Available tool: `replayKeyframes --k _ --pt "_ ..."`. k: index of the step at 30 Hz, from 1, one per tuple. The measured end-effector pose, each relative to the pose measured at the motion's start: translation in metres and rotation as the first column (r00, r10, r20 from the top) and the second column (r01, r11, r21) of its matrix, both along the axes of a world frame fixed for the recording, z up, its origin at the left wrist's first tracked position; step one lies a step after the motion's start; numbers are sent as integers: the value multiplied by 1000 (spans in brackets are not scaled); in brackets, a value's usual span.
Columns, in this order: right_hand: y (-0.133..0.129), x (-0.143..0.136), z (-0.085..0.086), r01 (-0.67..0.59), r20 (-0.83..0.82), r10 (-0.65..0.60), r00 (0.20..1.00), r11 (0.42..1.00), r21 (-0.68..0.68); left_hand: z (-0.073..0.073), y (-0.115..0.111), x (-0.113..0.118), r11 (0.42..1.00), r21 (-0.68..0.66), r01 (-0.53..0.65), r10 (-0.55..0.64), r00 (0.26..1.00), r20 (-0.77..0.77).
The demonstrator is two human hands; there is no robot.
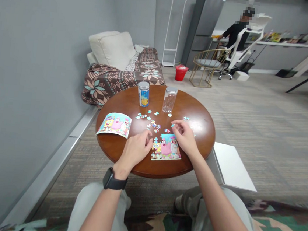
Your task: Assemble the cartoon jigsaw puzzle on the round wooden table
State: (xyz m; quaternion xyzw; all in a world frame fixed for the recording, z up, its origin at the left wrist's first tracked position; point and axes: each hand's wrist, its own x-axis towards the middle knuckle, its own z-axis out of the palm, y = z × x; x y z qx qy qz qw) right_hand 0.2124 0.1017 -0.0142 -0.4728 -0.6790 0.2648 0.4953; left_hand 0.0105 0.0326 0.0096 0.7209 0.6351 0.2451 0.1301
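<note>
A partly assembled jigsaw puzzle (168, 148) with pink, yellow and blue cartoon figures lies near the front of the round table. My right hand (185, 137) is above its upper right corner, thumb and forefinger pinching a small light-blue puzzle piece (173, 125). To the puzzle's left, my left hand (138, 145) rests low over the table, fingers loosely bent, thumb and forefinger apart, nothing seen between them. Loose puzzle pieces (153, 124) are scattered behind the puzzle. A curled reference picture (115, 124) with the same figures lies at the left.
On the brown round table (142, 168) stand a labelled jar (143, 95) and a clear jar (169, 101), both silver-lidded. Behind are a covered couch (145, 64) and a red bin (180, 73). A white box (233, 165) is at the right. Farther back a person (235, 34) stands at a counter.
</note>
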Motion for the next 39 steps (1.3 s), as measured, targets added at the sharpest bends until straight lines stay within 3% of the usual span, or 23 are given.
replayKeyframes --k 3,8,13,20,25,29,33,39 --pt "9 24 -1 126 6 -126 992 992 -10 -2 2 -1 999 -32 -3 2 999 -34" --pt "18 76 -4 258 298 -198 934 949 -178 -6 2 -5 997 -66 48 -47 999 10" --pt "11 87 -2 172 444 -68 893 965 -197 -7 -4 -4 994 -46 96 -97 995 -29" --pt "11 84 0 140 417 -50 908 972 -187 -5 -7 -4 992 -35 123 -124 992 -19" --pt "9 78 3 51 285 8 959 978 -201 -4 -7 -3 991 -15 136 -136 991 -4" --pt "7 58 8 -120 7 127 992 955 -272 -4 -7 -3 993 -8 120 -120 993 20" --pt "7 39 9 -256 -260 168 951 900 -354 -4 -8 -3 994 12 106 -106 994 39" --pt "8 35 6 -279 -439 86 894 875 -396 -3 -9 -3 995 28 94 -95 995 44"
